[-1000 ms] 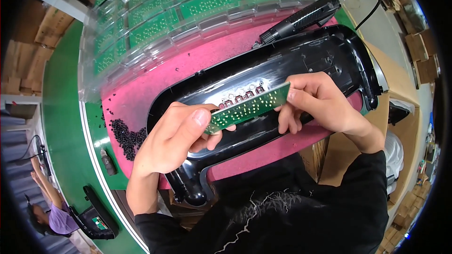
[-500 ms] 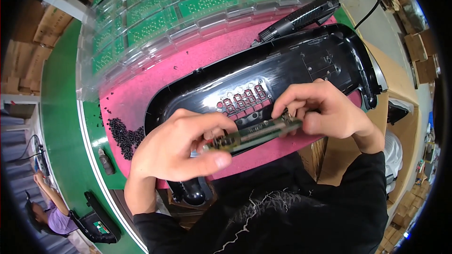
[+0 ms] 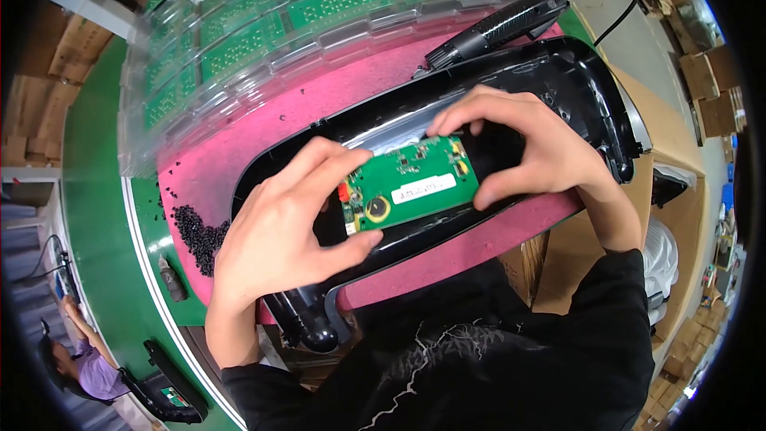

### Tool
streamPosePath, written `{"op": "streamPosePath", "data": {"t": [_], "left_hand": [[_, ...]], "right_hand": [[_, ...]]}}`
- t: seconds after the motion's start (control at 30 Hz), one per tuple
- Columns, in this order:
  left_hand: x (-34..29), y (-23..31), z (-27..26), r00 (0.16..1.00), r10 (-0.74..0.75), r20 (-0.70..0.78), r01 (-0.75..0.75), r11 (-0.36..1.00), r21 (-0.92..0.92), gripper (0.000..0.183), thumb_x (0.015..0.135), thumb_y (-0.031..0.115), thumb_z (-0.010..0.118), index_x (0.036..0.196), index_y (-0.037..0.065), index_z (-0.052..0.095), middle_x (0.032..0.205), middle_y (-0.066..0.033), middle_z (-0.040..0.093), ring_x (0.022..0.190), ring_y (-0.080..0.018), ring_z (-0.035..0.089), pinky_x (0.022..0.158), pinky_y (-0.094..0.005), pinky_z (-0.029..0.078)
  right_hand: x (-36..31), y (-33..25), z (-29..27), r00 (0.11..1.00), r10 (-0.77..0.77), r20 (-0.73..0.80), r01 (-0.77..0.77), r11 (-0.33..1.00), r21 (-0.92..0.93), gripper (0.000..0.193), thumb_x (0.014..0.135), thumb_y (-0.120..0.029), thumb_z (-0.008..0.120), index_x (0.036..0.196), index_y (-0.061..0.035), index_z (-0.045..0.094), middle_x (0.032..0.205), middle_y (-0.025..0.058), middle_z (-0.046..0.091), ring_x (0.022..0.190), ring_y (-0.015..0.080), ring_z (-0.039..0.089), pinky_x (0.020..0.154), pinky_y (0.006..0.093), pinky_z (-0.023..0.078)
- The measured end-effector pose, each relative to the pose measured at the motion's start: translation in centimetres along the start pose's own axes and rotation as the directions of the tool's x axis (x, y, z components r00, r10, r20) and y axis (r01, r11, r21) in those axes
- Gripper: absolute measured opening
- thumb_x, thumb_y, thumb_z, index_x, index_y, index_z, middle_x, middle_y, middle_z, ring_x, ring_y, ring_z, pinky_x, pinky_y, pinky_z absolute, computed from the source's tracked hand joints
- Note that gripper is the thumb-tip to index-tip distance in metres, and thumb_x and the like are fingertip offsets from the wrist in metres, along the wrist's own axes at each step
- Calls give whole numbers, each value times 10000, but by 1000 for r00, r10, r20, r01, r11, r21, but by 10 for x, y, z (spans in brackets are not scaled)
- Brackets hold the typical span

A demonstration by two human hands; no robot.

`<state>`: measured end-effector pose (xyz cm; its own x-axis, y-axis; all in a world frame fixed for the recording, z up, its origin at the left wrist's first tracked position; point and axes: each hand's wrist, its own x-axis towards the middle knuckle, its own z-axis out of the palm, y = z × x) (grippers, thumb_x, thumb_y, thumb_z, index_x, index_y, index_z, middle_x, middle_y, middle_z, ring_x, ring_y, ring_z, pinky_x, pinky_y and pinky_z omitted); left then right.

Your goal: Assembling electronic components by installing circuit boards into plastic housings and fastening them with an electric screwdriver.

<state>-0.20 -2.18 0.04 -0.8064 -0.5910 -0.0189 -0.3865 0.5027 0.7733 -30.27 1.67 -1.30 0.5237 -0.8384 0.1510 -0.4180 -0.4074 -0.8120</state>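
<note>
Grasping the green circuit board [image 3: 408,166] at its two ends, the left hand [image 3: 279,231] and the right hand [image 3: 538,144] now present its component face upward (no longer almost edge-on), so its soldered side presumably faces the black shell [image 3: 574,84] below, whether touching I cannot tell, with clear trays [image 3: 299,60] farther away.

Off the left side of your green bench [image 3: 104,191], brown cartons [image 3: 32,104] stand stacked; nearer you, off that same side, you have a grey pleated curtain [image 3: 28,303]. To the bench's right, an open cardboard box [image 3: 566,271] sits close beside it, grey floor [image 3: 646,56] shows, and further out from the bench lie more boxes [image 3: 714,108].
</note>
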Motion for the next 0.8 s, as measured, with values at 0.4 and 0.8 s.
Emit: {"op": "streamPosePath", "data": {"t": [0.4,0.8], "left_hand": [[5,1,9,992,-88,-90,113,938,329,714,623,218,855,1245,10,573,1143,-118,555,929,-327,636,768,-402,529],[4,3,13,989,-95,-111,130,921,368,730,602,241,875,1233,28,575,1148,-102,539,901,-321,637,707,-407,521]], "right_hand": [[2,13,11,999,-24,-25,19,983,-181,634,671,-150,859,1239,-32,602,1257,82,583,1105,302,533,969,389,459],[1,14,14,999,-45,-24,39,977,-211,638,673,-110,843,1249,-13,588,1269,99,563,1112,313,516,970,394,461]]}}
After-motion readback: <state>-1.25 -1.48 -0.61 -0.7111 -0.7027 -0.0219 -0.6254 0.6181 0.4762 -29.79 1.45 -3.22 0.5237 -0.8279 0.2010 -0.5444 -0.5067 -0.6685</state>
